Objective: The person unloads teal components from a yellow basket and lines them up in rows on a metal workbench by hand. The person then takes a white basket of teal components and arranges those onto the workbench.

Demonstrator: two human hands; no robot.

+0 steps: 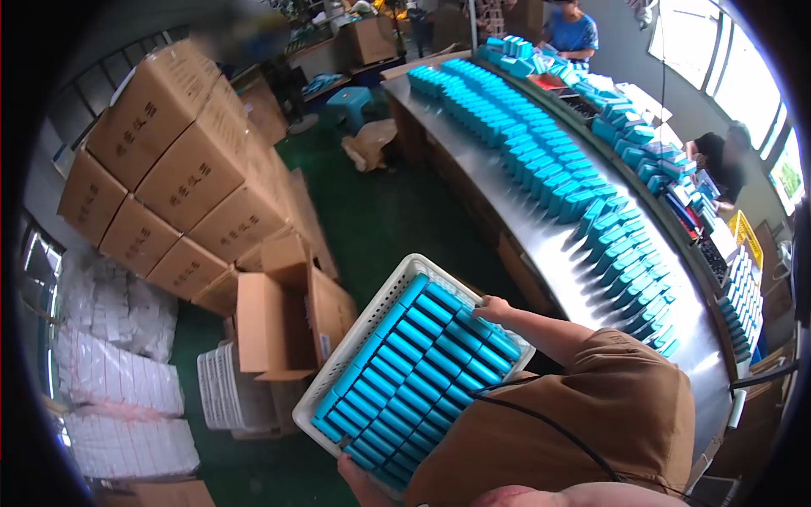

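"Cartons point(182, 160) filled the left of my remote feed, stacked high, with wrapped bundles point(127, 372) below them. What did you get next across?"

"I got an open box point(262, 317) with its flaps out, near a white crate point(221, 389). Then came the left hand point(353, 471), clamped on the rim of the basket point(363, 340) at its lower end, its fingers partly hidden from me."

"And the packs point(414, 380)?"

"Those blue ones lay inside the basket in close rows, covering nearly all of it. The right hand point(492, 309) was clamped on the opposite rim, so the two hands were well apart with the load between them."

"I had the table point(557, 264) beyond that, with long rows of packs on it, then a person in blue and another in dark clothes."

"Which step did you make it?"

"Holding or carrying the loaded basket, I judged, though I couldn't tell whether anything bore it from below."

"What did the next move call for?"

"Two firm grips and a level basket, I thought, so that no pack slid, with some clearance from the table's edge."
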